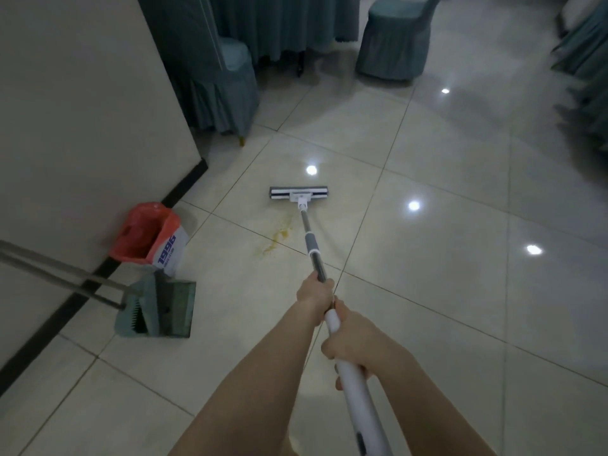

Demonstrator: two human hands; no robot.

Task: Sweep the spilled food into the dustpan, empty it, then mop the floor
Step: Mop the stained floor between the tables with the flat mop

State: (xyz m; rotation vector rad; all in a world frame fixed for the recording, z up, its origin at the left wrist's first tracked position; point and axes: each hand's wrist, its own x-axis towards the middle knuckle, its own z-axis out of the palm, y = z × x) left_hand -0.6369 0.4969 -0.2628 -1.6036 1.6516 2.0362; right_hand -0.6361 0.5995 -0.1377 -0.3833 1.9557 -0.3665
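Note:
Both hands hold a flat mop by its handle (311, 240). My left hand (315, 295) grips the dark metal part further down the pole. My right hand (349, 337) grips the white upper part, closer to me. The mop head (298, 193) lies flat on the tiled floor, just beyond a yellowish smear (279, 236) that runs along the left side of the pole. A teal dustpan (174, 307) with a brush stands on the floor to the left, its long handles (59, 274) leaning toward the wall.
A bin lined with a red bag (144, 235) stands against the white wall (82, 126) by the black skirting. Teal-covered chairs (393, 37) and a draped table (283, 24) stand at the back; more teal drapery (589, 77) lies at the right edge.

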